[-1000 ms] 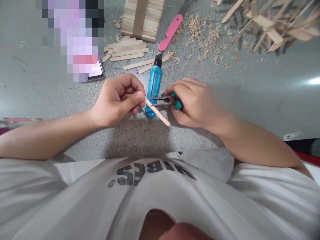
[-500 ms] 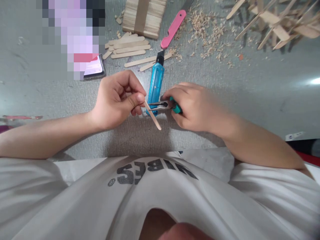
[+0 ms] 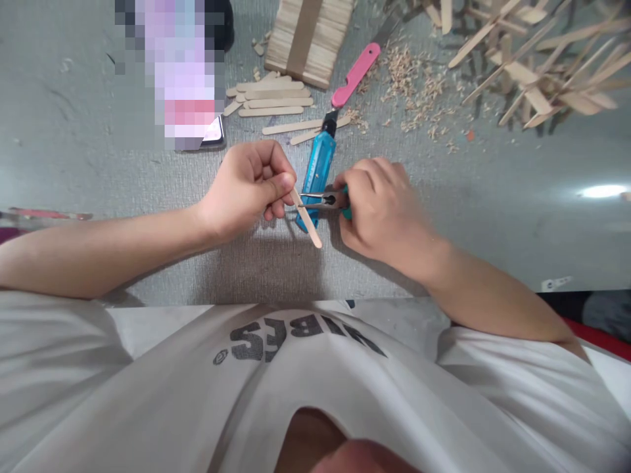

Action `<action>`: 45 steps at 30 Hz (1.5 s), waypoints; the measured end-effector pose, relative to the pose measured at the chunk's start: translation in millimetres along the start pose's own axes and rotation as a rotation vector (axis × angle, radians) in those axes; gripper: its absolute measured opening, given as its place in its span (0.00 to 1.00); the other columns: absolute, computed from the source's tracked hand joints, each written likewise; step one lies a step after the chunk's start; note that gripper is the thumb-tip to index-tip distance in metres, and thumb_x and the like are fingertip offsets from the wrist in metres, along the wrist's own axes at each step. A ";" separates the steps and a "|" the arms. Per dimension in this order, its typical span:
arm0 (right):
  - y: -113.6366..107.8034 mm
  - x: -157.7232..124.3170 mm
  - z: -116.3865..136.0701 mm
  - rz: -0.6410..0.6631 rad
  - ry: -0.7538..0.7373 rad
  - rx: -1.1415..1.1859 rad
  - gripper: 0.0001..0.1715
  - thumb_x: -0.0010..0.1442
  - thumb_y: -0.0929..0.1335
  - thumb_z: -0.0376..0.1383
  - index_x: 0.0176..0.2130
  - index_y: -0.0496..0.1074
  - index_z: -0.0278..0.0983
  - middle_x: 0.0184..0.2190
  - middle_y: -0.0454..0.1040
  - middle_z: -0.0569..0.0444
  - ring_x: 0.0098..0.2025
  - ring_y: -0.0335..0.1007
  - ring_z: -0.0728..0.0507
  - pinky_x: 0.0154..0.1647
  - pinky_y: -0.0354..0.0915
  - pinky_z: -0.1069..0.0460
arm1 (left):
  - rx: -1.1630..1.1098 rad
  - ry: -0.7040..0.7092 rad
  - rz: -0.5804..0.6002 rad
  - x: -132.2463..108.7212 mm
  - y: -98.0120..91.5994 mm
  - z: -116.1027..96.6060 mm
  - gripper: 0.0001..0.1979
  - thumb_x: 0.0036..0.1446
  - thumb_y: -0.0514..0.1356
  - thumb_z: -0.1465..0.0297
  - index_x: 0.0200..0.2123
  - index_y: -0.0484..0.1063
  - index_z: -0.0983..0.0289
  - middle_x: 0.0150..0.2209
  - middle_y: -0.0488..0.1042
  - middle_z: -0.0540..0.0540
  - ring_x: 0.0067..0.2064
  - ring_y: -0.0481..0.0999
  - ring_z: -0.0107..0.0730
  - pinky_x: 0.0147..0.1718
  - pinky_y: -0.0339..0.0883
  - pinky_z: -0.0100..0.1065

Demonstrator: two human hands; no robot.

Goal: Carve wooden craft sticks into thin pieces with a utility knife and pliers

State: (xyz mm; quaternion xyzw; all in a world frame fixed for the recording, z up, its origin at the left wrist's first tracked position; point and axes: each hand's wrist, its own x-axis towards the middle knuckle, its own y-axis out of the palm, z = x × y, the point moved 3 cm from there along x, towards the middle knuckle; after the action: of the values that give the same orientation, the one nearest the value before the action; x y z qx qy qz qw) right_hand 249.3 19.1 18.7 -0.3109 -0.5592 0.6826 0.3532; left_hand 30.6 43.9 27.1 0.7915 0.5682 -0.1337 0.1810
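One stick (image 3: 306, 221), one pliers (image 3: 319, 199), seemingly gripping it

**Two hands close together**

The left hand (image 3: 249, 187) is curled, with thumb and fingers pinched tight. The right hand (image 3: 379, 207) is closed in a fist just beside it. Both bare arms lie low and bend in from the sides.
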 end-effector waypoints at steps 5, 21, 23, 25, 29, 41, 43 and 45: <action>6.2 -1.5 3.2 0.022 -0.032 0.065 0.14 0.61 0.65 0.33 0.48 0.71 0.37 0.45 0.79 0.38 0.48 0.75 0.28 0.49 0.70 0.36 | 0.004 0.033 -0.012 -1.3 -0.4 -2.9 0.17 0.63 0.63 0.86 0.28 0.65 0.62 0.21 0.74 0.43 0.18 0.70 0.17 0.17 0.62 0.19; 1.7 -0.6 6.8 0.020 0.028 0.088 0.13 0.62 0.65 0.36 0.46 0.74 0.39 0.37 0.82 0.43 0.39 0.77 0.32 0.40 0.67 0.42 | -0.016 0.199 0.043 -0.8 -4.7 1.0 0.16 0.62 0.67 0.83 0.29 0.67 0.61 0.23 0.76 0.45 0.19 0.72 0.19 0.17 0.65 0.22; 2.0 -1.0 6.5 0.021 0.042 0.072 0.13 0.62 0.66 0.38 0.45 0.75 0.39 0.36 0.82 0.44 0.36 0.76 0.34 0.38 0.65 0.43 | -0.027 0.189 0.050 0.3 -5.2 1.5 0.15 0.62 0.66 0.83 0.29 0.68 0.62 0.23 0.77 0.46 0.19 0.72 0.19 0.17 0.66 0.22; 2.4 -2.1 6.4 0.026 0.050 0.057 0.13 0.61 0.67 0.39 0.44 0.75 0.39 0.34 0.82 0.45 0.34 0.75 0.35 0.35 0.63 0.44 | -0.037 0.193 0.056 1.2 -5.9 2.1 0.15 0.62 0.66 0.83 0.29 0.68 0.63 0.23 0.78 0.47 0.18 0.72 0.19 0.16 0.66 0.21; 3.4 -5.3 6.0 0.003 0.043 0.030 0.10 0.57 0.68 0.39 0.40 0.75 0.40 0.31 0.81 0.47 0.31 0.74 0.36 0.32 0.60 0.45 | -0.049 0.185 0.087 3.4 -7.5 3.8 0.14 0.60 0.69 0.81 0.28 0.69 0.63 0.23 0.78 0.47 0.19 0.73 0.20 0.16 0.67 0.22; 3.4 -1.0 -8.7 -0.062 0.042 0.013 0.07 0.57 0.66 0.38 0.38 0.71 0.42 0.31 0.80 0.46 0.34 0.76 0.35 0.35 0.64 0.43 | -0.144 0.017 0.391 17.2 -8.6 13.9 0.17 0.64 0.75 0.66 0.27 0.73 0.64 0.23 0.76 0.51 0.17 0.65 0.19 0.14 0.56 0.27; 0.6 0.0 -14.3 -0.049 0.091 0.011 0.09 0.58 0.66 0.38 0.40 0.71 0.41 0.32 0.80 0.44 0.34 0.76 0.35 0.35 0.63 0.42 | -0.087 0.095 0.369 13.2 -8.3 11.2 0.20 0.64 0.76 0.61 0.28 0.73 0.64 0.23 0.76 0.52 0.18 0.67 0.19 0.15 0.58 0.26; -1.5 1.0 -21.0 -0.051 0.150 -0.017 0.10 0.60 0.66 0.39 0.42 0.72 0.40 0.32 0.80 0.44 0.32 0.74 0.35 0.33 0.60 0.42 | 0.008 0.193 0.330 8.3 -8.1 7.4 0.21 0.63 0.77 0.58 0.29 0.74 0.64 0.24 0.76 0.53 0.20 0.68 0.19 0.16 0.58 0.26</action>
State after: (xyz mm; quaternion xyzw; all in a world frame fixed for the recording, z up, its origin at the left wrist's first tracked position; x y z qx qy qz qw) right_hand 266.1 31.5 16.4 -0.3497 -0.5448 0.6433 0.4088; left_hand 25.5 50.0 15.9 0.8838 0.4449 -0.0281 0.1419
